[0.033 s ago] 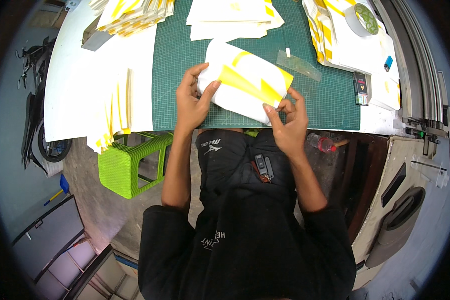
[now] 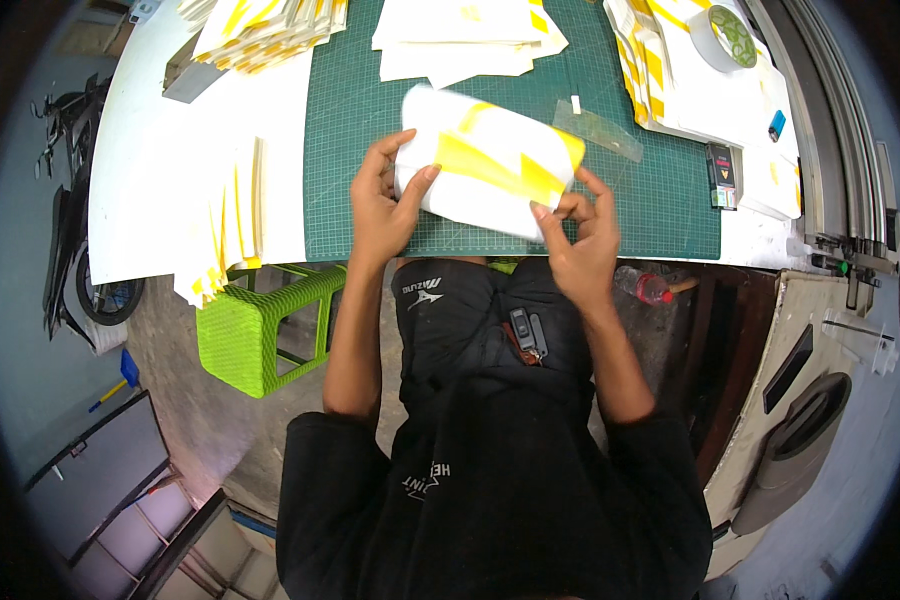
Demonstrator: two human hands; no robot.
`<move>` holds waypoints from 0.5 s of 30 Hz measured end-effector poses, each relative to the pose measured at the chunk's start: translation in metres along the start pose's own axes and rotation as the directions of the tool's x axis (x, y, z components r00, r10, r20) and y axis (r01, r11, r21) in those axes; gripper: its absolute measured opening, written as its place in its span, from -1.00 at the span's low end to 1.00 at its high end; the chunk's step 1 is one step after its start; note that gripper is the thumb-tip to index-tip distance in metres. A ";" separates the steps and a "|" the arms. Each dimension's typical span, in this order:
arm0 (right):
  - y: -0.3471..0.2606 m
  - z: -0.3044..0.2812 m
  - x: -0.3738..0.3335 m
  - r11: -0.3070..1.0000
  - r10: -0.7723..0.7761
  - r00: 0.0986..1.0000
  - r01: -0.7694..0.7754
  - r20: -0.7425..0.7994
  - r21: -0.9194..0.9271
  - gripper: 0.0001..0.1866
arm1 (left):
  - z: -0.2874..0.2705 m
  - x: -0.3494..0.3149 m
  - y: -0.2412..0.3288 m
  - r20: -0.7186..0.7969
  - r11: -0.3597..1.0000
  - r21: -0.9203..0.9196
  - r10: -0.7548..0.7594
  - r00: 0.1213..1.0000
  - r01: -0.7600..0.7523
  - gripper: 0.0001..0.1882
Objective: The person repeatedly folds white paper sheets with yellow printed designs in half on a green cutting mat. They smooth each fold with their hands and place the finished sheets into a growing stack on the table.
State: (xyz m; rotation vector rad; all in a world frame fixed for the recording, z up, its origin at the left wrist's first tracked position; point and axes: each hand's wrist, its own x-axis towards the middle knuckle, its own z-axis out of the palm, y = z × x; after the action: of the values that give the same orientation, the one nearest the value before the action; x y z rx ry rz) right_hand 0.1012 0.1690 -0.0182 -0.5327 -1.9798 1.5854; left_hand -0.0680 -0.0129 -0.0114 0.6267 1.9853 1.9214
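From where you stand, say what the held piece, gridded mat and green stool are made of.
Held piece: probably smooth paper, softly curving.
Gridded mat: likely matte plastic or rubber, without glare.
Green stool: seemingly satin moulded plastic, with repeating woven-look texture.

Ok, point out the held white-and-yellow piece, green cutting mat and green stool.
Held white-and-yellow piece (image 2: 490, 168): head view, its yellow band.
Green cutting mat (image 2: 665, 205): head view, its bare right part.
Green stool (image 2: 235, 342): head view, its woven surface.

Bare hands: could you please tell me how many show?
2: left hand at the left end of the white-and-yellow paper piece, right hand at its right end.
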 end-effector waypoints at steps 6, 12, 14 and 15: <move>-0.003 -0.021 0.024 0.929 0.082 0.991 -0.113 0.103 0.351 -0.25 | -0.001 -0.025 0.010 0.115 0.975 -0.212 0.084 0.990 -0.058 -0.11; 0.000 -0.033 0.022 0.991 0.098 0.967 -0.116 0.237 0.064 -0.14 | -0.003 -0.027 0.002 0.222 0.908 0.324 0.201 0.954 -0.266 -0.06; 0.007 -0.031 0.021 0.999 0.034 0.978 -0.036 0.206 0.005 -0.15 | -0.004 -0.027 -0.005 0.158 0.955 0.228 0.154 0.975 -0.187 -0.07; 0.008 -0.030 0.022 1.000 0.001 0.981 0.004 0.192 -0.024 -0.16 | -0.005 -0.026 -0.007 0.127 0.973 0.178 0.128 0.984 -0.149 -0.08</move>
State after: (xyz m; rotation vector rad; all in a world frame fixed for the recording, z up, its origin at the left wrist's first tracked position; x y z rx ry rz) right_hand 0.1027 0.2068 -0.0180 -0.3995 -2.1423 1.6677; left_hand -0.0489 -0.0304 -0.0198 0.9266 2.1137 1.7422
